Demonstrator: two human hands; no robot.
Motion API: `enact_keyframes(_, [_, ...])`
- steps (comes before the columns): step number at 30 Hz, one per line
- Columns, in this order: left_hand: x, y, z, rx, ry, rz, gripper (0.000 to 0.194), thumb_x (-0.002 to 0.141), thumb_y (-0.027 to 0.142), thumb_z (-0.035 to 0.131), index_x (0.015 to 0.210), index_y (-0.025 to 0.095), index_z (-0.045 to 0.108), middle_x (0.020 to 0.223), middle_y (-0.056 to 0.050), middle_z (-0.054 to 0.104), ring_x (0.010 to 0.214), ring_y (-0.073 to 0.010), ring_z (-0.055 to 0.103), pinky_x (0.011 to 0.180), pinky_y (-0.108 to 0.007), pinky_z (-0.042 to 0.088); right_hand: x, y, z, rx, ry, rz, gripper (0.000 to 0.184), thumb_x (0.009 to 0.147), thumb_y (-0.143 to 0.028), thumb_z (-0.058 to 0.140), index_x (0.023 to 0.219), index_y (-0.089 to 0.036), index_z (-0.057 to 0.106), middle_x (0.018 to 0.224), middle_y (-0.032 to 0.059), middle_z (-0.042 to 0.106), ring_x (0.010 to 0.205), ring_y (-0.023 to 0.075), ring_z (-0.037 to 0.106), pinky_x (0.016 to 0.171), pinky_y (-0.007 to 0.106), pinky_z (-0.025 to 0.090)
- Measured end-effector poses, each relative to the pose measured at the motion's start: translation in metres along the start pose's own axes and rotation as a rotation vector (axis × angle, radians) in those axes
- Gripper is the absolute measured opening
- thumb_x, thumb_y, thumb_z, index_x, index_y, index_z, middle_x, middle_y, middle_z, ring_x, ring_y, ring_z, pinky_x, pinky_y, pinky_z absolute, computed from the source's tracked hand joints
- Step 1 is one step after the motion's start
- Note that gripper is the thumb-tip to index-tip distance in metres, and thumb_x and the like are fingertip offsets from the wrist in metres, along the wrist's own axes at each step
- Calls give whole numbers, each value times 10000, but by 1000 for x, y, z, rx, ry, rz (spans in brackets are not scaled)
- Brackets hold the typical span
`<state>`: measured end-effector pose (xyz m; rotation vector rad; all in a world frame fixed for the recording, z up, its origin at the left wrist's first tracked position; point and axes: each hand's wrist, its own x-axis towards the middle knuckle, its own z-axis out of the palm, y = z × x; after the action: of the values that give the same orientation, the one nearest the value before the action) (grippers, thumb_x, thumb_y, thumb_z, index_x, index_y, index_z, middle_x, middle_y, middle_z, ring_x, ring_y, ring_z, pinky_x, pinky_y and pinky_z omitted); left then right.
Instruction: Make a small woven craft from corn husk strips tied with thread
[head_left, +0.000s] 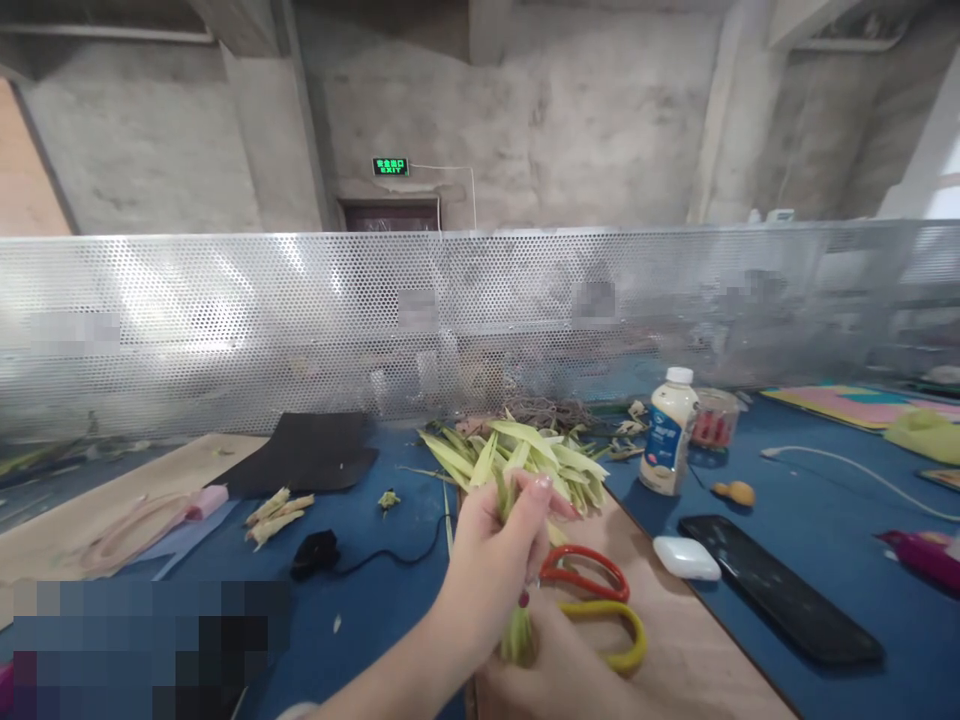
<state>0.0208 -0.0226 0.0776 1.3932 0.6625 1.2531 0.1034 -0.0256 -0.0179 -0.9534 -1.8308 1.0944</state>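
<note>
My left hand (499, 540) is closed around a narrow bundle of green corn husk (516, 635), held upright over a wooden board (697, 640). A small dark red bead shows beside the bundle, under the left fingers. Lower down, my right hand (551, 665) is blurred, its fingers closed round the bundle's bottom end. Just beyond the hands lies a pile of pale green corn husks (559, 460). Scissors with one red and one yellow handle loop (637, 640) rest on the board to the right, their blades hidden behind my hands.
Right of the board are a milk bottle (666, 440), a white case (686, 558), a black phone (787, 590) and a small gourd (739, 493). To the left lie dried husk pieces (276, 515), a black item with a cord (315, 553) and black sheet (307, 455). A perforated metal screen (300, 330) stands behind.
</note>
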Motion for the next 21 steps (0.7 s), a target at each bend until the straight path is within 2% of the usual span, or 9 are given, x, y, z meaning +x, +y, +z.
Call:
enact_keyframes(4, [-5, -3, 6, 61, 75, -45, 331, 807, 446, 453, 656, 158, 519, 349, 95, 313, 314, -28, 227, 306, -133, 211, -1, 11, 10, 60, 67, 87, 94, 711, -219, 508, 757, -142, 535, 739, 33, 612, 720, 166, 563, 610, 233, 429])
enact_keyframes(8, [-5, -6, 10, 62, 76, -86, 233, 793, 418, 484, 790, 186, 510, 401, 105, 338, 316, -38, 274, 316, -146, 282, -4, 11, 11, 239, 38, 147, 146, 668, -278, 556, 640, -151, 489, 619, 1, 579, 614, 126, 537, 551, 213, 405])
enact_keyframes(11, [0, -10, 9, 48, 20, -65, 268, 764, 345, 548, 977, 208, 461, 547, 87, 441, 399, -50, 419, 418, -174, 389, -4, 3, 8, 444, 17, 219, 249, 620, -360, 607, 621, -165, 452, 464, -45, 497, 426, 72, 463, 426, 184, 350])
enact_keyframes(14, [6, -13, 6, -2, -62, -106, 420, 735, 292, 592, 1099, 207, 402, 747, 35, 512, 582, -78, 537, 556, -204, 449, -2, -5, 3, 618, -71, 310, 375, 591, -432, 601, 479, -193, 335, 276, -102, 308, 237, 21, 254, 296, 161, 189])
enact_keyframes(17, [11, -14, 1, -56, -102, -215, 400, 753, 312, 568, 1097, 178, 416, 821, -14, 547, 673, -111, 572, 618, -237, 463, -3, -10, -4, 806, -135, 397, 399, 610, -368, 561, 430, -198, 248, 253, -111, 247, 212, 9, 156, 268, 160, 92])
enact_keyframes(21, [16, -13, -8, -134, -202, -299, 343, 804, 378, 481, 1089, 189, 453, 893, -63, 606, 743, -156, 605, 684, -303, 459, -7, -13, -18, 980, -234, 403, 335, 649, -263, 460, 430, -185, 219, 305, -101, 227, 254, 12, 110, 280, 160, 65])
